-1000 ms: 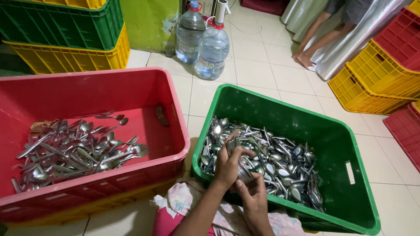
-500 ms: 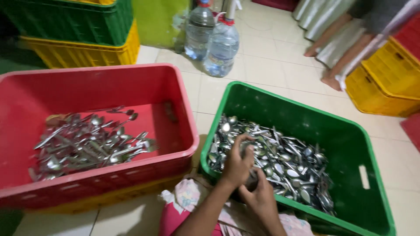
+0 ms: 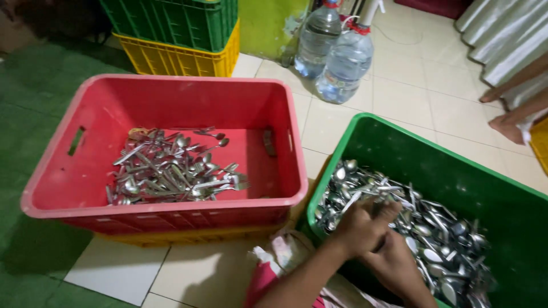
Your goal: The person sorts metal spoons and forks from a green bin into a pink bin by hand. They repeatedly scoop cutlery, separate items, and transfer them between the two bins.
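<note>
A green crate (image 3: 365, 122) at the right holds a heap of steel spoons and forks (image 3: 439, 234). Both my hands are inside it, at the near left of the heap. My left hand (image 3: 359, 225) lies on the cutlery with its fingers curled around a few spoon handles. My right hand (image 3: 397, 265) is just behind and partly under it, fingers buried among the pieces. A red crate (image 3: 171, 80) at the left holds a smaller pile of cutlery (image 3: 171, 171), untouched by either hand.
The red crate rests on a yellow crate (image 3: 188, 235). Stacked green (image 3: 171, 20) and yellow (image 3: 171, 60) crates stand behind it. Two large water bottles (image 3: 345, 63) stand on the tiled floor. Another person's foot (image 3: 511, 125) shows at the right. Patterned cloth (image 3: 279, 254) lies below my arms.
The view has swung left and down, so the red crate sits more central. My hands have stayed in the green crate, shifting slightly among the spoons.
</note>
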